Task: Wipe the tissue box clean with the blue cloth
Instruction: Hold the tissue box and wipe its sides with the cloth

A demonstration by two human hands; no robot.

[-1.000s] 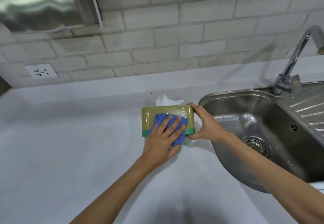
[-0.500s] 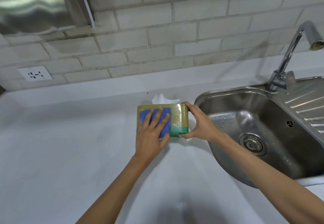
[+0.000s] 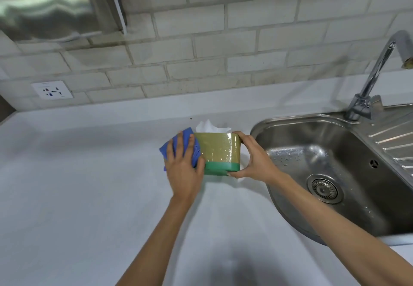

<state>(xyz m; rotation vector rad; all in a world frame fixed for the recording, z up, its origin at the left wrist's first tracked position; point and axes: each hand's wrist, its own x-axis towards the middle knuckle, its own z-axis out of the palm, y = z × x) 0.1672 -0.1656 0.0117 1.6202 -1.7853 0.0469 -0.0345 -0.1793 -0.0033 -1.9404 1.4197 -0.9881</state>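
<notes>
Head view: I am pressing the blue cloth (image 3: 178,147) with spread left-hand fingers (image 3: 176,144) against the light, slippery-wrapped tissue box (image 3: 220,151) while my right hand (image 3: 252,160) is pinching its sink-side end.

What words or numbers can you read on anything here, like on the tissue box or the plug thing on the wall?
None can be read.
Tissue box: plain olive wrap with a green band, no print visible on the side facing us.
Wall socket: tiny marks, too small and blurred to read.
Blue cloth, faucet and sink: no lettering visible.
</notes>
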